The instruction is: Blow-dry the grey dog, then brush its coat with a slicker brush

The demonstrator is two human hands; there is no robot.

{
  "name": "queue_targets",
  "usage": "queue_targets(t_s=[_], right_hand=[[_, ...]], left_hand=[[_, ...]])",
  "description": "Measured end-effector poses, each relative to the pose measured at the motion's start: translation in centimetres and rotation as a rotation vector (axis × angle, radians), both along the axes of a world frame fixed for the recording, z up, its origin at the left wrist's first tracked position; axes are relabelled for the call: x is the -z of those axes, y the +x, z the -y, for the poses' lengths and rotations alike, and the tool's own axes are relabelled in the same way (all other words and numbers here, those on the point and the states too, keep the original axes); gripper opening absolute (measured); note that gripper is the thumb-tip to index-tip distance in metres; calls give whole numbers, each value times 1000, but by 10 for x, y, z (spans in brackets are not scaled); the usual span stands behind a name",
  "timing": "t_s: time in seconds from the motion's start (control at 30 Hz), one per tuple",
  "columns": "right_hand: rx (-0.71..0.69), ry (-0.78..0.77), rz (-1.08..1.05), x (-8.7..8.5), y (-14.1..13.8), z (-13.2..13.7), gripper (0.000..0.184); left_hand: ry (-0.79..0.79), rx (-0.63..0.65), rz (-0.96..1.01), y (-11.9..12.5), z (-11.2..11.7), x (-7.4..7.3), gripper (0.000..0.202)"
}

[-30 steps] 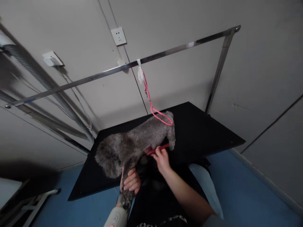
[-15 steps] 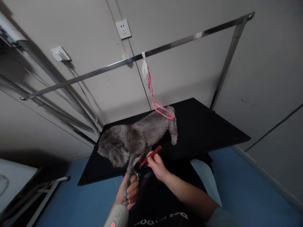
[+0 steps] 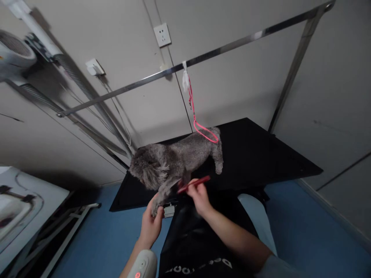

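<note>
Head view: white container (image 3: 21, 214), contents blurred, left of grey dog (image 3: 189, 154).

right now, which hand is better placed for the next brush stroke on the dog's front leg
Probably the right hand: it grips the red-handled brush, whose head is close to the front leg. The left hand is occupied, holding the dog's paw.

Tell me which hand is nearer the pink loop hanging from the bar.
Right. The right hand, gripping the red-handled tool, is below the pink loop in the picture; the left hand, holding the dog's front leg, is lower and farther left.
</note>
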State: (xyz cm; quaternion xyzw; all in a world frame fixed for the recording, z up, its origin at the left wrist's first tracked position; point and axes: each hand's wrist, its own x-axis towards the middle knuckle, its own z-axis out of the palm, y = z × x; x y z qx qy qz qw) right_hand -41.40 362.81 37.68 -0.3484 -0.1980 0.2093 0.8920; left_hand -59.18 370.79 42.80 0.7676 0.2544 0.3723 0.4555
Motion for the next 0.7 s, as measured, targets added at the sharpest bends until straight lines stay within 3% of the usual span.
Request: queue_targets(t_s=[0.07,0.1,0.2,0.3,0.37,0.5,0.63,0.7], right_hand=[[-78,-39,29,-2,-4,-1,32],[-65,-26,-11,-3,-5,-2,33],[59,33,-127,-5,-9,-1,34],[-69,-36,14,-4,-17,2,32],[-140,-77,20,-4,-19,2,33],[53,-42,-35,-5,-16,5,31],[-87,-107,151,-4,-17,7,27],[29,-97,63,-5,-15,8,28]], left_hand=[[109,-79,-34,2,1,3,20],[140,-101,-51,2,2,5,20],[136,-123,-91,0,6,13,40],[65,-115,-109,-4,9,22,49],[9,-95,-94,-5,12,26,52],[-47,-74,-89,-6,19,31,56],[-39,-128,-85,-8,20,35,56],[-37,-148,-81,-11,19,37,55]])
